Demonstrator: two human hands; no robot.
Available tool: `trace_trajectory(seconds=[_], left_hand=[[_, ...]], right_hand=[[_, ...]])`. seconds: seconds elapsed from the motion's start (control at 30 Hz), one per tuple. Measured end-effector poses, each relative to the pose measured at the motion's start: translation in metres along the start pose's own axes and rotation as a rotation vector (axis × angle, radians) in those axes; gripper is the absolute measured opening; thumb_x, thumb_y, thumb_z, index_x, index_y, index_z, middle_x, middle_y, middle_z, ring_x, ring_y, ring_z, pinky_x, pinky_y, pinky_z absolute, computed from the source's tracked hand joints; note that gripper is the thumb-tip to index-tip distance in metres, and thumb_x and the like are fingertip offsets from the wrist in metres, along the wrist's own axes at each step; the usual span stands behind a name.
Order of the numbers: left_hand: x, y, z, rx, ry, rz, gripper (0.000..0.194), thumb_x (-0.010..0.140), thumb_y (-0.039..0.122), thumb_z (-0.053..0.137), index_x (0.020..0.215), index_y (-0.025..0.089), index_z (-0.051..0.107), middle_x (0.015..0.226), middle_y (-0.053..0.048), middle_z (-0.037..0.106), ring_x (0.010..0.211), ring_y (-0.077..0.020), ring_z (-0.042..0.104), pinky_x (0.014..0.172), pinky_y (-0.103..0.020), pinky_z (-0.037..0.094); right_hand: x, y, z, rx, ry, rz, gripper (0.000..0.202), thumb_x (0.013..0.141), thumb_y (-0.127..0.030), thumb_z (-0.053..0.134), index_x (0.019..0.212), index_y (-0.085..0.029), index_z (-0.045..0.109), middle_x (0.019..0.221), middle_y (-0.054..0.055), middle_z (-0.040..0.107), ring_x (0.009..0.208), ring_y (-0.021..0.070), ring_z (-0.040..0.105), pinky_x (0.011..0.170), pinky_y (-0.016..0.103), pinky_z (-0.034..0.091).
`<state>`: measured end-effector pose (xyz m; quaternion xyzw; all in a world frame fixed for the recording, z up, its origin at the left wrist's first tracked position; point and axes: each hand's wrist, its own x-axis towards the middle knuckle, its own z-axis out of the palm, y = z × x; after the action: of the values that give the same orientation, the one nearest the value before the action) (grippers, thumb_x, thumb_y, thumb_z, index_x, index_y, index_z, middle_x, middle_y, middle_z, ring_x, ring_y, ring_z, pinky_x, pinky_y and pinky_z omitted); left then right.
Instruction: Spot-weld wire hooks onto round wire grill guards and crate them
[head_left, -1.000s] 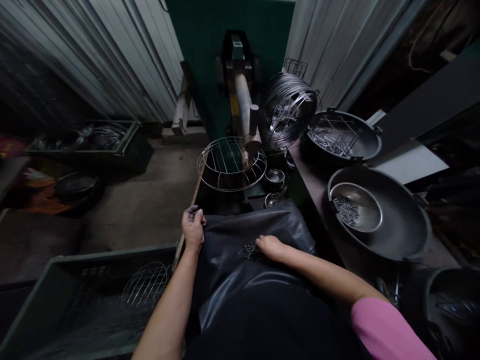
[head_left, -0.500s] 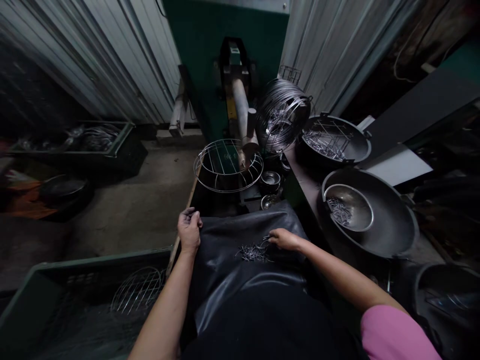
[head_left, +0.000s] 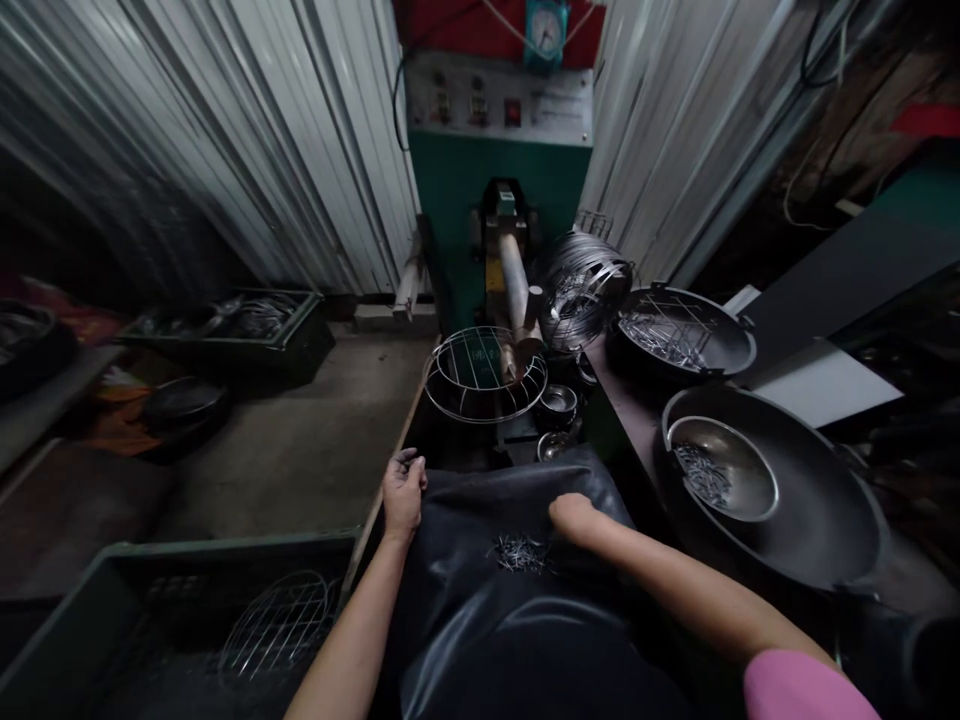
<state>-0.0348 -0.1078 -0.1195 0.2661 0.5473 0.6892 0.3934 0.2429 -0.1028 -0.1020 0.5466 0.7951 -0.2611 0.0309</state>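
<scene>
A black, leather-like apron lies spread across my lap. My left hand is closed at its far left corner, thumb and fingers pinching the edge. On the apron's middle rests a small heap of short grey wire pieces. My right hand is a closed fist over the apron, just right of and beyond the heap; whatever is inside it is hidden. Ahead of both hands, a round wire rack sits at the welding machine's thick metal arm.
At right stand a large black wok with a metal bowl of wire pieces, and another pan. Coiled wire leans beside the machine. A green crate with a wire grid is at lower left.
The view has tilted up, showing the machine's control panel and a clock. My right hand has turned into a fist; wire pieces seen at its fingertips earlier no longer show. My left hand keeps the corner.
</scene>
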Motion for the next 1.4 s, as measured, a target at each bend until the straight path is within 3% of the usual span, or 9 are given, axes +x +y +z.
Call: trace_trajectory(seconds=[0.13,0.23,0.33,0.47,0.6,0.93,1.1,1.2,1.4], left_hand=[[0.012,0.008,-0.002,-0.037,0.021,-0.18,0.039,0.056,0.036,0.07,0.085,0.018,0.051,0.059,0.006,0.045,0.045,-0.0061,0.041,0.041,-0.018,0.032],[0.036,0.027,0.005,0.059,0.029,-0.32,0.04,0.056,0.042,0.069,0.084,0.018,0.053,0.065,0.003,0.049,0.048,-0.0075,0.046,0.041,-0.018,0.034],[0.07,0.057,0.028,0.137,0.003,-0.329,0.039,0.059,0.047,0.065,0.085,0.019,0.056,0.074,-0.001,0.053,0.056,-0.0108,0.052,0.045,-0.021,0.04],[0.111,0.098,0.069,0.211,-0.062,-0.419,0.036,0.061,0.045,0.067,0.084,0.019,0.057,0.078,-0.007,0.056,0.062,-0.0166,0.055,0.049,-0.029,0.045],[0.131,0.113,0.093,0.3,-0.14,-0.56,0.033,0.056,0.038,0.072,0.075,0.017,0.056,0.068,-0.006,0.055,0.057,-0.0179,0.055,0.05,-0.036,0.048],[0.132,0.108,0.094,0.307,-0.206,-0.673,0.023,0.056,0.022,0.071,0.061,0.017,0.048,0.046,0.004,0.045,0.034,-0.0087,0.041,0.041,-0.032,0.047],[0.115,0.106,0.101,0.185,-0.188,-0.583,0.028,0.059,0.024,0.067,0.057,0.018,0.039,0.039,0.009,0.033,0.029,-0.0038,0.027,0.031,-0.017,0.029],[0.11,0.105,0.106,0.09,-0.155,-0.533,0.03,0.057,0.02,0.066,0.057,0.019,0.036,0.038,0.011,0.029,0.03,-0.0022,0.023,0.03,-0.013,0.018],[0.099,0.104,0.106,-0.004,-0.058,-0.457,0.034,0.049,0.019,0.07,0.059,0.018,0.038,0.039,0.014,0.024,0.031,-0.0003,0.016,0.031,-0.014,0.012]], right_hand=[[-0.004,0.027,-0.031,0.073,0.076,0.033,0.012,0.071,-0.009,0.052,0.065,-0.016,0.06,0.064,0.005,0.064,0.063,0.019,0.061,0.059,0.027,0.046],[-0.021,0.046,-0.036,0.294,0.233,0.087,0.018,0.081,-0.025,0.042,0.083,-0.018,0.059,0.068,0.001,0.061,0.061,0.0159,0.058,0.055,0.025,0.044],[-0.035,0.059,-0.023,0.514,0.307,0.129,0.014,0.076,-0.03,0.047,0.075,-0.02,0.057,0.068,0.001,0.06,0.063,0.0166,0.058,0.053,0.024,0.043],[-0.035,0.063,-0.011,0.739,0.239,0.201,0.015,0.07,-0.035,0.05,0.071,-0.02,0.052,0.064,0.001,0.057,0.055,0.0147,0.055,0.043,0.022,0.037],[-0.033,0.058,-0.018,1.187,0.229,0.253,0.027,0.066,-0.042,0.053,0.079,-0.017,0.051,0.065,-0.001,0.056,0.044,0.0086,0.048,0.035,0.018,0.03],[-0.046,0.06,-0.029,1.582,0.237,0.347,0.025,0.062,-0.032,0.065,0.075,-0.015,0.052,0.07,0.001,0.06,0.035,0.0001,0.032,0.031,0.014,0.016],[-0.043,0.055,-0.019,1.352,0.41,0.287,0.02,0.064,-0.031,0.059,0.074,-0.015,0.052,0.059,-0.002,0.059,0.039,0.0051,0.044,0.035,0.015,0.03],[-0.04,0.054,-0.009,1.159,0.389,0.294,0.016,0.066,-0.032,0.053,0.07,-0.016,0.051,0.051,-0.005,0.054,0.036,0.0063,0.043,0.035,0.017,0.032],[-0.027,0.059,-0.016,1.408,0.477,0.289,0.027,0.063,-0.037,0.061,0.078,-0.016,0.054,0.062,-0.002,0.057,0.04,0.0056,0.045,0.035,0.017,0.029]])
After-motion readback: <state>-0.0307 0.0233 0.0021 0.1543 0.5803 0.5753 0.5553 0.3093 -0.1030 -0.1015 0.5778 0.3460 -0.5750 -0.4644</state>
